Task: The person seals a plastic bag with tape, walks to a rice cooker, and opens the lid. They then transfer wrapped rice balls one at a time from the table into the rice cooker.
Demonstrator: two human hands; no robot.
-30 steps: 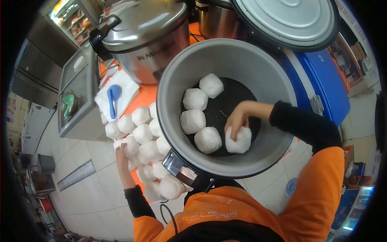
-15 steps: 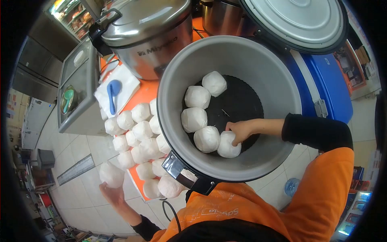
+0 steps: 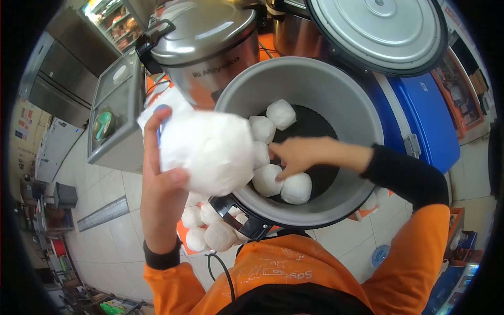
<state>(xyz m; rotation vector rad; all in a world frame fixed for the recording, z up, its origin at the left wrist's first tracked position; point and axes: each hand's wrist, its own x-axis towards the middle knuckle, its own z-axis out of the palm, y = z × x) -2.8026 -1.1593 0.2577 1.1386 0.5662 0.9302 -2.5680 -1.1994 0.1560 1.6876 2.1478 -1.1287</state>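
Observation:
My left hand (image 3: 167, 181) grips a round white paper-wrapped packet (image 3: 207, 152), raised close to the camera left of the big grey pot (image 3: 354, 113). Its thumb and a finger spread along the packet's left side. Inside the pot, several similar wrapped packets (image 3: 296, 188) sit along the left and front of the dark bottom. Over them reaches my right hand (image 3: 302, 155), index finger and thumb apart, fingertips right at the packets and nothing held. The raised packet hides part of the pot's left rim and much of the pile outside.
More wrapped packets (image 3: 219, 236) lie on the orange table left of the pot. Behind stand a steel Miyako cooker (image 3: 215, 73) and the pot's raised lid (image 3: 378, 31). A blue cooler box (image 3: 433, 121) is at the right, a glass-topped freezer (image 3: 113, 131) at the left.
My left hand has risen from the lower left toward the pot with its packet. My right hand has let go of the front packet and shifted up and left over the others.

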